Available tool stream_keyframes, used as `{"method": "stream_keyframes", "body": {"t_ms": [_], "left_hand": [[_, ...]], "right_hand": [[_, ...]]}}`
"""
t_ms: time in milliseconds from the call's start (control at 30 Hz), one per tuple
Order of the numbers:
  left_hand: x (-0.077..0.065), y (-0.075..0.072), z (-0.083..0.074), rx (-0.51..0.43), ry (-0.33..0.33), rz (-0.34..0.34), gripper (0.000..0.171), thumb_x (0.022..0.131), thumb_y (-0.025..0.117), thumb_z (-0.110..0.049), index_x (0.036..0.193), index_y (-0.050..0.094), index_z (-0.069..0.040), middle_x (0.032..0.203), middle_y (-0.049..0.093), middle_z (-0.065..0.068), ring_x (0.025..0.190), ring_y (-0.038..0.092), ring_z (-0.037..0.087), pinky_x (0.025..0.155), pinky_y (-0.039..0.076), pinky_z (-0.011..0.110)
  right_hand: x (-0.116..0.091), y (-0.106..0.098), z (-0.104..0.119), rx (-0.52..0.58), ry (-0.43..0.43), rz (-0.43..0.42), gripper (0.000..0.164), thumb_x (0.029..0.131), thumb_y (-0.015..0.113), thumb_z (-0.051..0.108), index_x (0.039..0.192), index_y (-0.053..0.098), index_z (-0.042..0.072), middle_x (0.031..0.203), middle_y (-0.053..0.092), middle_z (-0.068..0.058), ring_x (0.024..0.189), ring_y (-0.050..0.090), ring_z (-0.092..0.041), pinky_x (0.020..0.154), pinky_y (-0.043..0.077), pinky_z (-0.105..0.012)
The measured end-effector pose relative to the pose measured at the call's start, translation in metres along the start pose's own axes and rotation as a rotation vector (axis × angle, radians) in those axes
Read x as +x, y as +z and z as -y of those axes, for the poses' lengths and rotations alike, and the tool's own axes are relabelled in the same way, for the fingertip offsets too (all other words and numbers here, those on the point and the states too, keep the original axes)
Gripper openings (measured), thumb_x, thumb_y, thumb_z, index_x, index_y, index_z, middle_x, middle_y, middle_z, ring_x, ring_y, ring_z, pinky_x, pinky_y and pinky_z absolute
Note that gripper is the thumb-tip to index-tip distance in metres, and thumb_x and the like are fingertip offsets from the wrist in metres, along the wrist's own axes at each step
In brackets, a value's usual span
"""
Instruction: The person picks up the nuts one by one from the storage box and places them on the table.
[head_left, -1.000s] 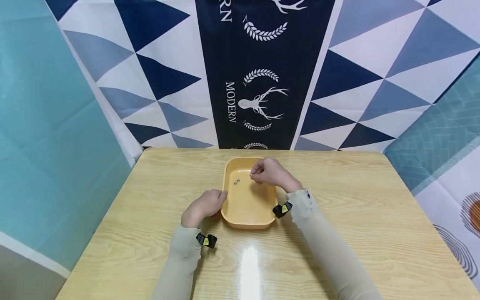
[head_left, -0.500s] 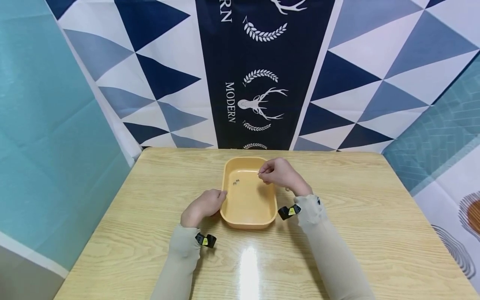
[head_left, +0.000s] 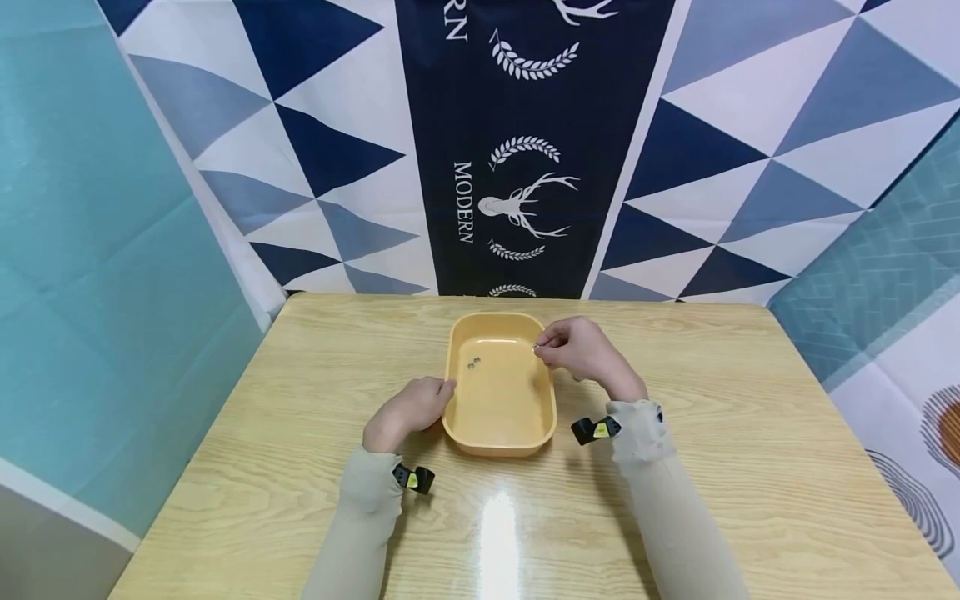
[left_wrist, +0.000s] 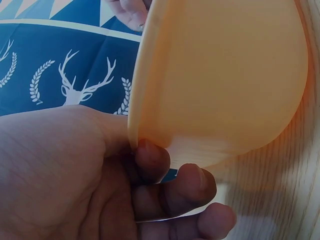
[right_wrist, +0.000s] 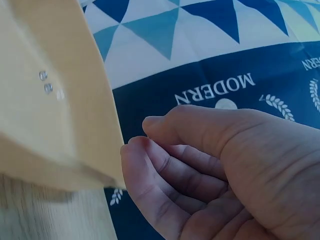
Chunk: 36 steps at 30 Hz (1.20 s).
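Note:
A yellow-orange plastic tray [head_left: 498, 450] lies on the wooden table. My left hand [head_left: 411, 410] grips its left rim between thumb and fingers; the left wrist view shows the fingertips against the outer wall. Inside the tray, towards the far left, two small shiny silver pieces [right_wrist: 46, 82] lie side by side, too small to name surely. Over the tray's right rim is my right hand [head_left: 581, 350], thumb and index finger pinched together. A tiny glint at those fingertips [left_wrist: 140, 27] suggests a similar small shiny piece, mostly hidden by the fingers.
A small shiny thing [head_left: 577, 379] lies on the table [head_left: 675, 483] right of the tray, partly behind the right hand. Patterned cloth [head_left: 510, 150] hangs behind the table's far edge. Each wrist wears a black camera [head_left: 415, 479].
My right hand has moved right, from above the tray's inside to its right rim, still pinching. The left hand, the tray and the two pieces in it have stayed in place.

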<state>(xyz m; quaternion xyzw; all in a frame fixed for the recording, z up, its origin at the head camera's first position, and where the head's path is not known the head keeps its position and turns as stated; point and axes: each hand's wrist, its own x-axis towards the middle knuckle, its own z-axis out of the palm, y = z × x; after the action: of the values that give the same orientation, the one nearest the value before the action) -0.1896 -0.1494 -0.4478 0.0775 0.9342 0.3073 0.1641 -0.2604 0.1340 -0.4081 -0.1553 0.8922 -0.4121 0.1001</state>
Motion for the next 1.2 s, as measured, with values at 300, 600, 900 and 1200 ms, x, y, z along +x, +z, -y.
{"method": "stream_keyframes", "body": {"t_ms": [300, 600, 900, 1200], "left_hand": [[0.0, -0.001, 0.001, -0.004, -0.004, -0.002, 0.049, 0.113, 0.029, -0.032, 0.097, 0.067, -0.006, 0.076, 0.054, 0.007, 0.066, 0.053, 0.019, 0.071, 0.045, 0.034], [0.0, -0.001, 0.0, -0.023, -0.017, 0.009, 0.049, 0.113, 0.03, -0.033, 0.09, 0.064, -0.008, 0.073, 0.051, 0.006, 0.061, 0.049, 0.018, 0.066, 0.042, 0.032], [-0.001, -0.001, -0.001, -0.036, -0.027, 0.012, 0.05, 0.113, 0.029, -0.034, 0.089, 0.064, -0.007, 0.073, 0.051, 0.006, 0.06, 0.048, 0.018, 0.065, 0.042, 0.031], [0.0, -0.001, -0.001, -0.038, -0.019, 0.01, 0.049, 0.113, 0.03, -0.034, 0.085, 0.062, -0.01, 0.072, 0.051, 0.006, 0.059, 0.048, 0.017, 0.064, 0.042, 0.031]], "right_hand": [[-0.009, -0.016, -0.019, 0.004, 0.051, -0.023, 0.019, 0.093, 0.072, 0.016, 0.104, 0.074, 0.0, 0.087, 0.074, -0.009, 0.074, 0.073, -0.021, 0.067, 0.056, -0.028], [-0.017, -0.025, -0.04, 0.022, 0.085, -0.023, 0.021, 0.093, 0.071, 0.014, 0.106, 0.073, -0.001, 0.093, 0.075, -0.012, 0.08, 0.073, -0.023, 0.067, 0.056, -0.027], [-0.027, -0.031, -0.058, 0.048, 0.12, -0.014, 0.022, 0.096, 0.069, 0.013, 0.109, 0.072, -0.004, 0.099, 0.074, -0.021, 0.082, 0.075, -0.026, 0.072, 0.061, -0.036], [-0.031, -0.037, -0.075, 0.004, 0.119, -0.034, 0.022, 0.093, 0.072, 0.013, 0.107, 0.073, -0.005, 0.092, 0.075, -0.013, 0.077, 0.071, -0.017, 0.072, 0.057, -0.026]]}}
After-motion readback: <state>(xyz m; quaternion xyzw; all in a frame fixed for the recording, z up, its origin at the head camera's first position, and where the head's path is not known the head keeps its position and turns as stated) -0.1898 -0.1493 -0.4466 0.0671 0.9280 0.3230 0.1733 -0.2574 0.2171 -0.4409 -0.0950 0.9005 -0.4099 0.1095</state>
